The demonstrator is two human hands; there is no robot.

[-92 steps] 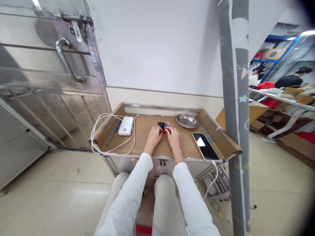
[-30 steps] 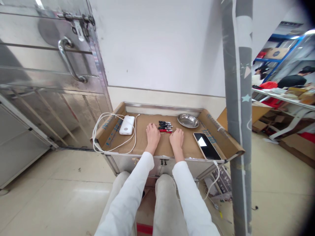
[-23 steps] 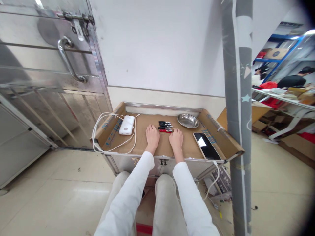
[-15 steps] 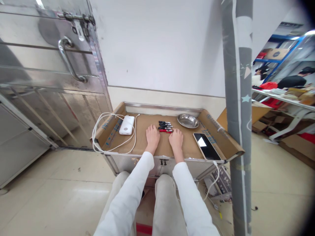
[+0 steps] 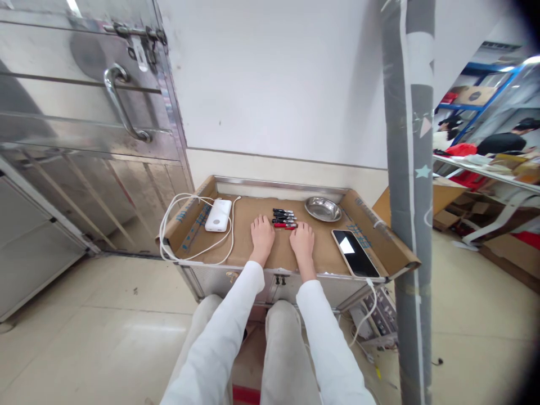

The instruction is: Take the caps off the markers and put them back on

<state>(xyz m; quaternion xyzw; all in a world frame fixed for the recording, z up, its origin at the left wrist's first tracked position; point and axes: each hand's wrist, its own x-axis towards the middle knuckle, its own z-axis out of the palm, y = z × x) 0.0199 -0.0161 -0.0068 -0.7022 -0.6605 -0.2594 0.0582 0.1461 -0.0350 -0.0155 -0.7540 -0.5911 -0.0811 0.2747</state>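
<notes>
Several markers lie in a stack of rows between my hands: black markers behind and a red marker nearest me. My left hand rests palm down on the cardboard top, just left of the red marker, fingers extended and holding nothing. On the other side, my right hand lies flat, its fingertips close to the right end of the red marker. Whether they touch it I cannot tell. A round steel dish sits behind and right of that hand.
A white power bank with a looped white cable is at the left. On the right a phone lies by the front edge with a cable hanging down. A wrapped grey pipe stands beside the cabinet. People sit far right.
Both hands keep their places beside the markers. The whole view has shifted very slightly; nothing on the cardboard has moved.
</notes>
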